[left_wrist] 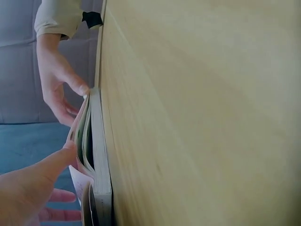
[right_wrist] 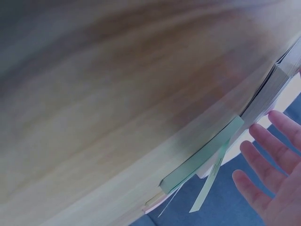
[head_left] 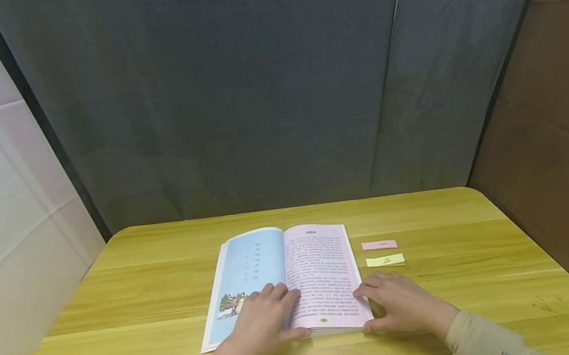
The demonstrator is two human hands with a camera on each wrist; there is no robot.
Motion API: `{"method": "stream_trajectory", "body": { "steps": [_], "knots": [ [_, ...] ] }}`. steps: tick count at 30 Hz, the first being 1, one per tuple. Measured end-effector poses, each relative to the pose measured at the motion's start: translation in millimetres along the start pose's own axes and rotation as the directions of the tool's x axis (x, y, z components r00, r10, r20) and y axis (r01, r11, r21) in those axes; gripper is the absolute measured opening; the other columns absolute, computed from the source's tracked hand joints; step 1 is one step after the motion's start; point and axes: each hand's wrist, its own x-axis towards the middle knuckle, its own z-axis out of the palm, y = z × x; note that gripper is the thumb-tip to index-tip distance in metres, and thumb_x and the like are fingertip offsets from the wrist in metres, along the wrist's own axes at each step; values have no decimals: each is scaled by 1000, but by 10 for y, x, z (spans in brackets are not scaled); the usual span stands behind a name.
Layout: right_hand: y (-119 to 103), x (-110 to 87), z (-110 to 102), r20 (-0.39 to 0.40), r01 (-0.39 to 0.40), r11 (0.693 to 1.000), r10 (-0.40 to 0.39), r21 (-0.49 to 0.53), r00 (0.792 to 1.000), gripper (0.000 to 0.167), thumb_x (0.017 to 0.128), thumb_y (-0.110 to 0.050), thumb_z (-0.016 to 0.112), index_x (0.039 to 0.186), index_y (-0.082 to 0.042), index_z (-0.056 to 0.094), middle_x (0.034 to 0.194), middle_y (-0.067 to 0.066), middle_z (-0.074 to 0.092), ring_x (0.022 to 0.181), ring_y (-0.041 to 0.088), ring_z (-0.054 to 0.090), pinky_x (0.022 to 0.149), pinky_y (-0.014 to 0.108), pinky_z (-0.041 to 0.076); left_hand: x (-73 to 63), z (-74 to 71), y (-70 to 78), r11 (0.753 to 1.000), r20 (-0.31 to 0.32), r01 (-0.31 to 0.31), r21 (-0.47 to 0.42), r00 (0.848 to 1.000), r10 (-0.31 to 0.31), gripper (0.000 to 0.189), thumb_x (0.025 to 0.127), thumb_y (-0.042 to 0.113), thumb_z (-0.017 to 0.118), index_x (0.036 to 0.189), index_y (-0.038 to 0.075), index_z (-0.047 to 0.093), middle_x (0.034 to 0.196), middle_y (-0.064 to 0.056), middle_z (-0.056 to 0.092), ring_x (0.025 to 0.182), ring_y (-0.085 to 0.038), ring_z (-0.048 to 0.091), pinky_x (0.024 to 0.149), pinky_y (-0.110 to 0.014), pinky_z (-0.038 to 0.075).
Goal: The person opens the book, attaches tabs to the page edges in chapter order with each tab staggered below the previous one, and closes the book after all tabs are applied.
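An open book [head_left: 321, 267] lies on the wooden table, its left page blue with a small picture and its right page pink with print. Over the lower middle of the book rests my left hand [head_left: 264, 323]; its thumb touches the bottom edge of the pages. My right hand [head_left: 401, 305] is at the lower right corner, with thumb and fingers touching the page edges. Several pages [left_wrist: 82, 134] bulge upward between the two thumbs in the left wrist view. Seen from the right wrist, the right hand's fingers [right_wrist: 268, 153] are spread along the book's side.
Right of the book lie a pink sticky note [head_left: 379, 245] and a yellow sticky note pad [head_left: 385, 261], each with dark marks. One slip [right_wrist: 209, 183] sticks up from the pad in the right wrist view. A grey partition [head_left: 253, 87] stands behind the table [head_left: 145, 293].
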Motion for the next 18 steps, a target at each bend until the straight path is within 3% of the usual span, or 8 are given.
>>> {"method": "stream_trajectory", "body": {
  "steps": [5,9,14,18],
  "knots": [
    [5,-13,7,-2,-3,1000,3,0,1000,54,75,-52,59,112,-14,57,111,-3,53,104,17,46,86,43,35,-20,-20,-22,1000,-45,-16,-24,999,15,64,65,61,61,106,11,60,87,1,52,72,-15,48,52,-27,41],
    [3,-13,9,-11,3,1000,-3,-3,1000,53,75,-52,60,111,-13,57,110,-4,53,103,16,46,85,43,36,-35,-52,-46,997,-91,-67,-45,994,63,54,67,52,65,103,12,60,88,3,53,70,-12,49,52,-25,41],
    [8,-6,12,-21,15,1000,-16,-12,1000,52,75,-50,61,111,-13,58,109,-4,53,103,16,47,85,42,37,-50,-76,-53,987,-175,-148,-62,975,135,43,68,35,67,106,14,59,92,3,55,73,-12,52,55,-25,44],
    [8,0,12,-24,19,1000,-20,-23,1000,51,74,-49,62,111,-13,58,108,-4,53,102,16,47,85,42,37,-61,-98,-49,983,-215,-171,-69,965,152,45,68,26,66,110,14,57,98,2,55,77,-13,53,56,-27,45]
  ]
}}
